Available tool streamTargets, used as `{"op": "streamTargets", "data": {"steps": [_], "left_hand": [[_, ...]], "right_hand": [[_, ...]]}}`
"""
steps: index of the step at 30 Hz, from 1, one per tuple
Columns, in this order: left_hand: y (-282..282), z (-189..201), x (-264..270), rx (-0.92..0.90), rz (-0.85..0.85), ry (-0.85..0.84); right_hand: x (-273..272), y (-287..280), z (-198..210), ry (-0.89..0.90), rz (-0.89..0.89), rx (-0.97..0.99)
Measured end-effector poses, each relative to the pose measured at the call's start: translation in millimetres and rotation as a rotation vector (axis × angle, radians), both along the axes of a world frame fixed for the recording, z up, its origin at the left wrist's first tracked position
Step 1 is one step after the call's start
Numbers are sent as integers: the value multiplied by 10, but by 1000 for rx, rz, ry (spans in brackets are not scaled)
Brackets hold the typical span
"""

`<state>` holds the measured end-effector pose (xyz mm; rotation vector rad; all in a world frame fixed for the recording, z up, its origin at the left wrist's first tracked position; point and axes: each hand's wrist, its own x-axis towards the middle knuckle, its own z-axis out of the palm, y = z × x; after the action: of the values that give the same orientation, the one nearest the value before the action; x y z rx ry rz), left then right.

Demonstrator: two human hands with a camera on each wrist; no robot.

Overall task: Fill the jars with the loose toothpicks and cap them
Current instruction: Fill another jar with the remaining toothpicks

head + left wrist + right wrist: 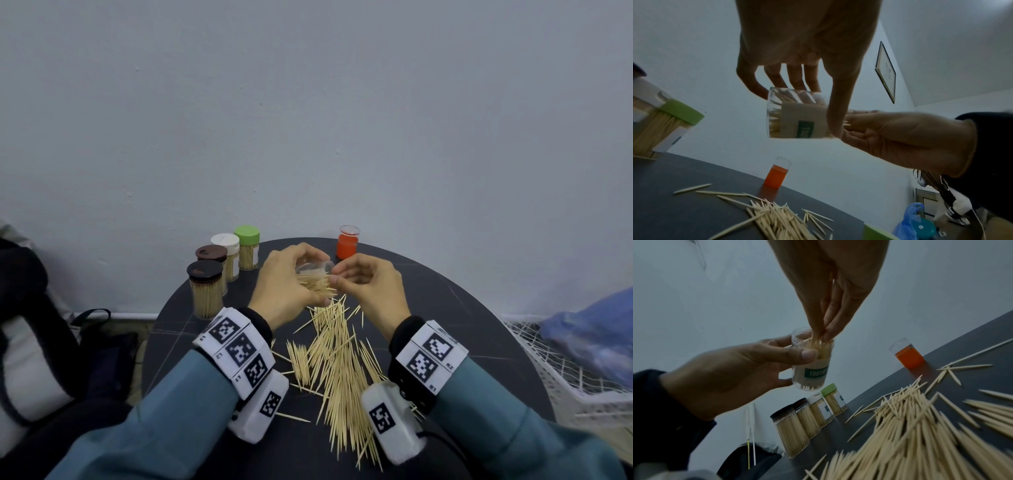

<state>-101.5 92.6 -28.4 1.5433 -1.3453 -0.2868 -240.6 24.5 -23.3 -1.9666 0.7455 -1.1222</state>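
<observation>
holding the clear labelled jar [813, 363] half-full, left grip [284, 287] clamped; right grip [368, 284] pinching toothpicks [818, 344].

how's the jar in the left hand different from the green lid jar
The held jar has no lid; the green-lid jar is capped. The left hand holds the first tilted above the table, while the other stands upright by the other capped jars. Both are clear, labelled, and hold toothpicks.

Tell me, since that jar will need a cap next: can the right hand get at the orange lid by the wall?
Probably yes: the orange lid stands alone just beyond the right hand, nothing between them. But its fingertips are pinching toothpicks into the clear jar.
</observation>
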Motion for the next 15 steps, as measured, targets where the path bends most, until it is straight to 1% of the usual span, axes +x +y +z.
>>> {"op": "streamTargets", "data": {"steps": [3, 5, 9, 13, 15], "left_hand": [[22, 11, -29, 31, -30, -29], [24, 13, -32, 38, -34, -32], [26, 20, -23, 34, -10, -12], [45, 46, -28, 51, 14, 14], [48, 49, -23, 58, 26, 35]], "right_hand": [[-4, -16, 15, -55, -69, 6], [-21, -33, 22, -62, -83, 17], [-51, -34, 15, 20, -56, 46], [-59, -35, 20, -30, 4, 70], [-56, -69, 19, -54, -12, 76]]}}
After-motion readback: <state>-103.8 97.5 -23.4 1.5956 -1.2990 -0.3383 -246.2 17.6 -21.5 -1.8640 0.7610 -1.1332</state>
